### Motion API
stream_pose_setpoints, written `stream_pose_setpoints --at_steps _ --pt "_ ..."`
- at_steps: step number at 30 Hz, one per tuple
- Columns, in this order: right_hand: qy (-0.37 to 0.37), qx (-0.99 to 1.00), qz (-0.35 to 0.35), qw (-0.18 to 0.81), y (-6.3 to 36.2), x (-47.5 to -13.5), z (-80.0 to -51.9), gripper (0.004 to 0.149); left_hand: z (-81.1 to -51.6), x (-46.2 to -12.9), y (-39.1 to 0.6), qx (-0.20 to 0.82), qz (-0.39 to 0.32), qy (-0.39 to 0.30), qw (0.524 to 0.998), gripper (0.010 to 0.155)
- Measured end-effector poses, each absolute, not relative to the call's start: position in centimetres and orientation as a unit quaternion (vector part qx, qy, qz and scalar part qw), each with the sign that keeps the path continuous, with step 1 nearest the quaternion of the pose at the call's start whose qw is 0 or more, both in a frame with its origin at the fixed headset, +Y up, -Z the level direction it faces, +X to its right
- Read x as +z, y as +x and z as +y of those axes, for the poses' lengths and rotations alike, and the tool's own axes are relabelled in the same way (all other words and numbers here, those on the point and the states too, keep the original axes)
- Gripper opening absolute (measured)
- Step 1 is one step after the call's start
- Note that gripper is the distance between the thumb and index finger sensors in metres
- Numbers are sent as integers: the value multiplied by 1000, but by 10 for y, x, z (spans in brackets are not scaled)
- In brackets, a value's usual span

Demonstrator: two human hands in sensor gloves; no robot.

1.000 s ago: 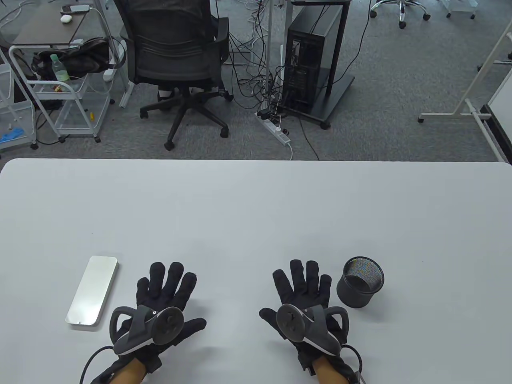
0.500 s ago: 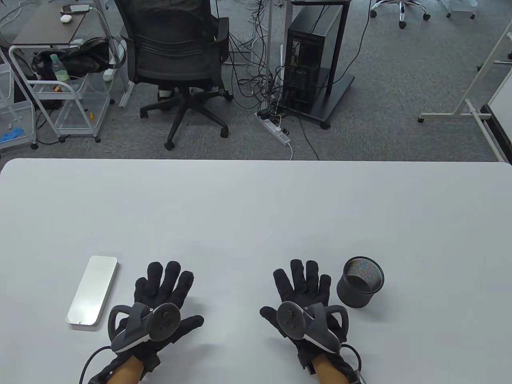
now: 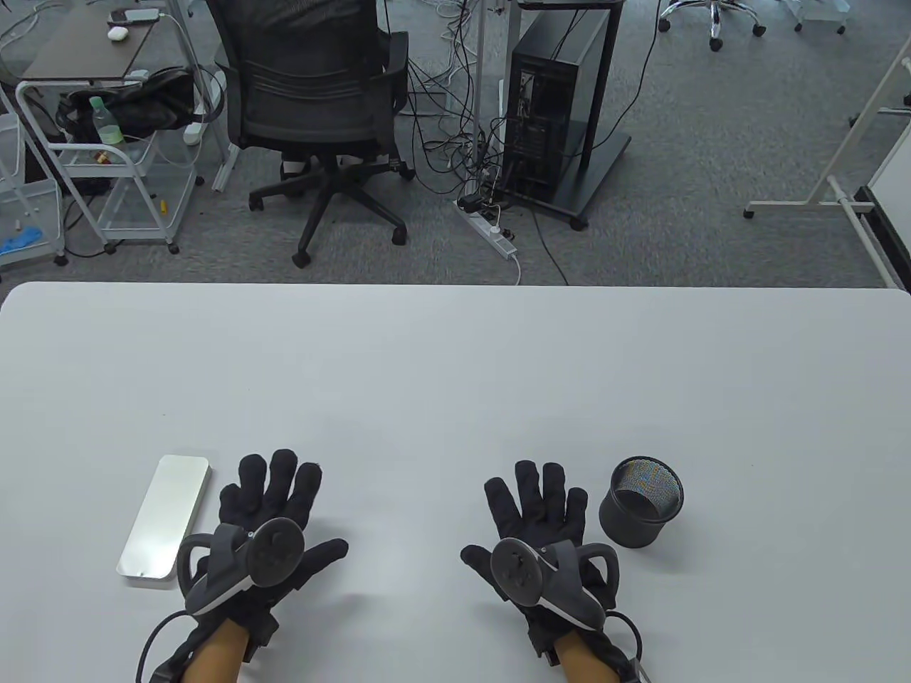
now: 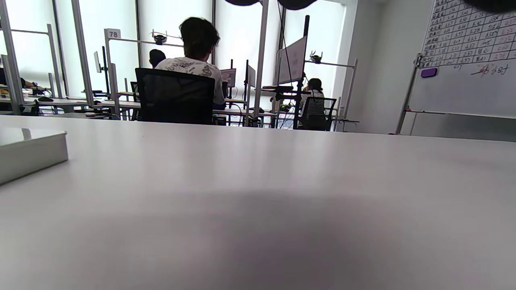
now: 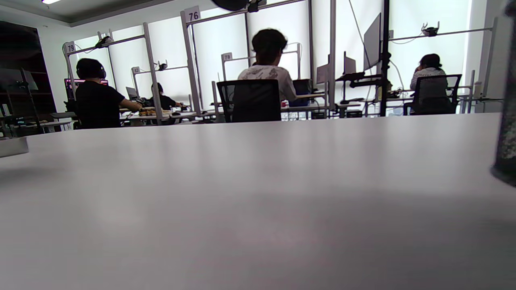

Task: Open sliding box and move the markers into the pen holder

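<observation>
A flat silver sliding box [image 3: 165, 517] lies closed near the table's front left; its corner shows at the left edge of the left wrist view [image 4: 30, 152]. No markers are visible. A black mesh pen holder [image 3: 640, 501] stands upright at the front right; its side shows as a blur at the right wrist view's right edge [image 5: 507, 133]. My left hand [image 3: 267, 491] is flat with fingers spread, just right of the box and apart from it. My right hand [image 3: 535, 498] lies flat with straight fingers, just left of the holder.
The white table [image 3: 455, 370] stretches far ahead of both hands. Beyond its far edge stand an office chair [image 3: 313, 121] and a computer tower [image 3: 551, 107]. People sit at desks in the background of both wrist views.
My left hand has slid left and a little forward, closer to the silver box. The right hand, box and holder have stayed put.
</observation>
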State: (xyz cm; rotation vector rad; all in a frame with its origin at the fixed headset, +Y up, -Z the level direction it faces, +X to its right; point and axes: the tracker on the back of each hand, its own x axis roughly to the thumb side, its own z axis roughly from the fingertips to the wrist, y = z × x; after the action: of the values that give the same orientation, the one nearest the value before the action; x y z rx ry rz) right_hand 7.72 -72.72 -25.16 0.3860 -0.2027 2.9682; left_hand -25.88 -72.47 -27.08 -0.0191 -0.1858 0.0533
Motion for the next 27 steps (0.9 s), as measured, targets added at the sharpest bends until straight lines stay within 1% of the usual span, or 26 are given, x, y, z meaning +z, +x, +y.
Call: stream_pose_setpoints --at_steps 4,8,14,18,27 --pt "127 987 -69 71 77 -251 -727 86 -713 -279 -273 37 -45 14 998 104" --pt "120 987 -72 73 79 -252 -726 86 -701 -291 -295 39 8 18 999 105" --pt "118 988 -68 76 80 -253 -728 87 -697 -307 -328 60 88 2 994 109" --pt "119 988 -67 75 80 -253 -728 86 -705 -309 -347 65 122 0 990 110" --pt "120 988 -68 72 80 -252 -728 86 -742 -305 -400 52 206 -75 974 107"
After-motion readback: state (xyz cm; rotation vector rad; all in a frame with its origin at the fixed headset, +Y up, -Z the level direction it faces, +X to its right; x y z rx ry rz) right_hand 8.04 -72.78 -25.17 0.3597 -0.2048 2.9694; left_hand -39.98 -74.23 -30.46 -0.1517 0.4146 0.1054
